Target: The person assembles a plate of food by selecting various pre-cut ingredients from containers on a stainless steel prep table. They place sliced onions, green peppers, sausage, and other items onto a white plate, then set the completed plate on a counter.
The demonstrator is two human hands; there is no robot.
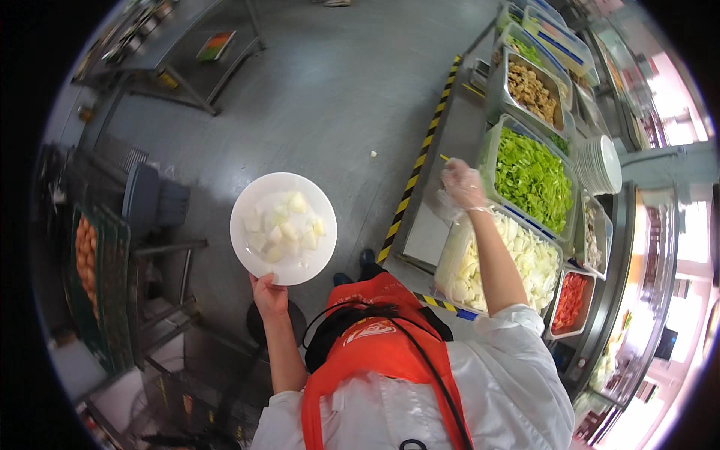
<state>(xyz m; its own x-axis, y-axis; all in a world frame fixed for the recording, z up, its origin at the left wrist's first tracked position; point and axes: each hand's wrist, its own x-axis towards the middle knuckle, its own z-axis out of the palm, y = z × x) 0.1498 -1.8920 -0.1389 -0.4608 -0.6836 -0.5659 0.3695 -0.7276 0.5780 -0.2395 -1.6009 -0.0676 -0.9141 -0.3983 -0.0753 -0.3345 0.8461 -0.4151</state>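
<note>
Left hand [270, 295] closed on the near rim of a white plate [255, 195]; thumb at the edge, the other fingers mostly hidden by the plate. Plate held over open floor, left of the body, face up and roughly level, likely so the pale cut pieces [289, 231] lying loose on it don't slide off.

Right hand [463, 184] in a clear glove, reached out over the counter [429, 236], just beside the tub of chopped greens [531, 178]. Fingers curled partway. A thin yellowish sliver shows by the fingertips; cannot tell at this size whether they pinch it.

Nearer the body, under the right forearm: a tub of pale chunks [517, 259], much like those on the plate. Red pieces [571, 300] beside it, stacked plates [598, 165] behind the greens. Tubs stand side by side, presumably to keep everything within one arm's reach.
</note>
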